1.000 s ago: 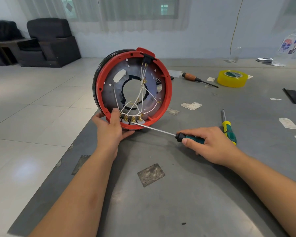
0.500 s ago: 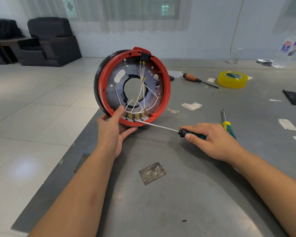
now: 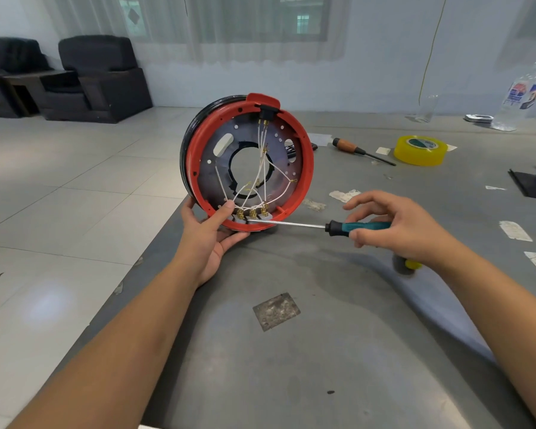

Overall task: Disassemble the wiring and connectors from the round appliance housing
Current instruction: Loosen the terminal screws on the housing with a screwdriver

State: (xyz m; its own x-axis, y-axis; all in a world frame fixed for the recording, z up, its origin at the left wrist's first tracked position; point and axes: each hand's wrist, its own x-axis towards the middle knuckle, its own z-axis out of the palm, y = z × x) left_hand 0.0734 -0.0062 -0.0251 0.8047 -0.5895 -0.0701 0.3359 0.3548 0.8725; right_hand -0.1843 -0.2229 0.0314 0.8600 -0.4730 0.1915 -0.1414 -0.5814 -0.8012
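left hand point(image 3: 209, 235) grips housing point(image 3: 248, 162) bottom rim, upright; right hand point(image 3: 396, 230) pinches screwdriver point(image 3: 322, 225), tip at connectors point(image 3: 252, 214).

The housing point(image 3: 304, 168) has a glossy red plastic rim around a dull grey metal plate. The screwdriver point(image 3: 347, 226) has a polished metal shaft and a teal ribbed plastic handle. The table point(image 3: 322, 351) is matt grey, scuffed metal.

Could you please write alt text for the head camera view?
A left hand holds a round red-rimmed appliance housing upright on a grey table while the right hand aims a teal-handled screwdriver at its white wire connectors.
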